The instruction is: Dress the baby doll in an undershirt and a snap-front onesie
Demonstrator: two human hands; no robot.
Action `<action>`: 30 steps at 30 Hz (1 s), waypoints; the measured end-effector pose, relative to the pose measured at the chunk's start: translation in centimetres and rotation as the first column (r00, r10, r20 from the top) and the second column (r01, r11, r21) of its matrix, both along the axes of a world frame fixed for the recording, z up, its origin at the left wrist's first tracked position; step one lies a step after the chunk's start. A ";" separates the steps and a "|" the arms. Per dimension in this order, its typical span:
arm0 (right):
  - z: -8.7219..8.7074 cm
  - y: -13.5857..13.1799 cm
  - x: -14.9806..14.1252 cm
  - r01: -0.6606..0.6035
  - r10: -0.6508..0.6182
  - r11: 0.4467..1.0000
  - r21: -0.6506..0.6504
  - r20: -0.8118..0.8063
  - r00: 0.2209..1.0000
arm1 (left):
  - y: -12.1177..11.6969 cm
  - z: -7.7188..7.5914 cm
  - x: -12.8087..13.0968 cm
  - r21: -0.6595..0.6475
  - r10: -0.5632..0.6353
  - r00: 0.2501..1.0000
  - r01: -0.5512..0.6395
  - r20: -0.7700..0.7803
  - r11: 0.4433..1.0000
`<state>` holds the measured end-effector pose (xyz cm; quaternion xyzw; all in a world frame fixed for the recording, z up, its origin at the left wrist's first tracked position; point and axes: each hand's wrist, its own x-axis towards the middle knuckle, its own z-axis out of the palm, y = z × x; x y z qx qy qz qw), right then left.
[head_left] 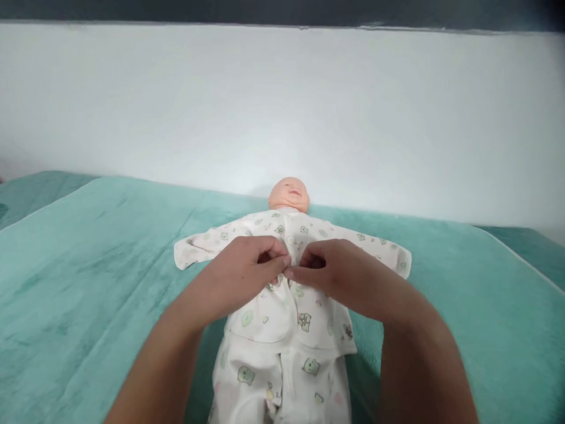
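Note:
A baby doll [289,194] lies on its back, its head toward the wall. It wears a white baby jacket [265,321] printed with green bears, sleeves spread out to both sides, and matching trousers [313,383]. Over the chest, my left hand [253,268] pinches one front edge of the jacket between thumb and fingers. My right hand [338,265] pinches the other edge right beside it, and the fingertips of both nearly meet at the middle opening. Below my hands the two front edges hang close together. Any fastener between the fingertips is hidden.
A teal plush blanket [110,282] lies under the doll and spreads to both sides. Behind the doll's head rises a white wall [282,106] with a dark band [282,12] along the top.

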<state>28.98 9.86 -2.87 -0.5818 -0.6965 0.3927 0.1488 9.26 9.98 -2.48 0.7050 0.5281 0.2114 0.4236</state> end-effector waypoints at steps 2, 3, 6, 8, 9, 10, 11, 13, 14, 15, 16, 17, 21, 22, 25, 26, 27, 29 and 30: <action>0.1 -0.3 -0.4 0.006 -0.007 0.999 0.037 0.037 0.999 | 0.0 0.1 -0.4 -0.011 -0.067 0.997 0.066 -0.045 0.998; 0.2 -0.5 -0.7 0.005 -0.009 0.998 0.062 0.063 0.998 | 0.0 0.2 -0.5 -0.017 -0.100 0.993 0.099 -0.065 0.995; 0.2 -0.7 -1.5 -0.013 -0.003 0.992 0.124 0.132 0.991 | 0.1 0.1 -0.8 -0.020 -0.144 0.982 0.142 -0.126 0.990; 0.0 -0.7 -1.7 -0.033 0.012 0.991 0.131 0.155 0.988 | 0.1 -0.1 -0.9 -0.014 -0.138 0.979 0.137 -0.150 0.990; 0.0 -0.7 -1.8 -0.043 0.023 0.991 0.128 0.156 0.987 | 0.1 -0.1 -1.0 -0.011 -0.135 0.979 0.134 -0.152 0.991; -0.1 -0.6 -1.7 -0.055 0.036 0.991 0.122 0.152 0.988 | 0.1 -0.1 -1.0 -0.010 -0.135 0.980 0.135 -0.149 0.991; -0.1 -0.6 -1.5 -0.064 0.048 0.992 0.111 0.141 0.989 | 0.1 -0.1 -1.1 -0.011 -0.140 0.980 0.140 -0.141 0.990; 0.1 -0.4 -1.1 -0.076 0.067 0.994 0.081 0.102 0.993 | 0.1 0.2 -1.3 -0.015 -0.141 0.984 0.140 -0.113 0.990; 0.2 -0.3 -0.9 -0.077 0.073 0.995 0.059 0.073 0.995 | 0.0 0.4 -1.3 -0.019 -0.136 0.986 0.135 -0.092 0.991; 0.4 -0.3 -0.7 -0.080 0.079 0.996 0.034 0.040 0.996 | 0.0 0.7 -1.4 -0.027 -0.126 0.990 0.125 -0.064 0.992; 0.6 -0.2 -0.5 -0.085 0.085 0.996 0.008 0.002 0.996 | 0.0 0.9 -1.5 -0.038 -0.111 0.993 0.110 -0.029 0.993; 0.7 -0.1 -0.3 -0.094 0.094 0.995 -0.014 -0.041 0.995 | -0.1 1.1 -1.5 -0.053 -0.092 0.996 0.093 0.011 0.994; 0.9 0.2 0.0 -0.144 0.130 0.988 -0.052 -0.209 0.969 | -0.1 1.2 -1.3 -0.130 -0.019 0.989 0.038 0.145 0.991; 0.8 0.3 0.0 -0.152 0.135 0.987 -0.056 -0.241 0.961 | 0.0 1.1 -1.1 -0.145 -0.015 0.986 0.039 0.165 0.989; 0.2 0.7 0.1 -0.169 0.140 0.983 -0.069 -0.309 0.941 | 0.1 0.8 -0.7 -0.172 -0.028 0.976 0.066 0.215 0.983; 0.1 0.8 0.1 -0.173 0.142 0.982 -0.070 -0.326 0.935 | 0.2 0.8 -0.6 -0.176 -0.035 0.972 0.077 0.230 0.981; -0.1 1.0 0.1 -0.178 0.144 0.982 -0.069 -0.340 0.929 | 0.3 0.7 -0.6 -0.179 -0.039 0.969 0.084 0.244 0.980; -0.2 1.1 0.1 -0.188 0.152 0.980 -0.066 -0.361 0.920 | 0.3 0.8 -0.5 -0.179 -0.043 0.964 0.093 0.263 0.980; -0.3 1.1 0.1 -0.193 0.157 0.979 -0.065 -0.365 0.918 | 0.3 0.8 -0.5 -0.174 -0.047 0.962 0.096 0.269 0.980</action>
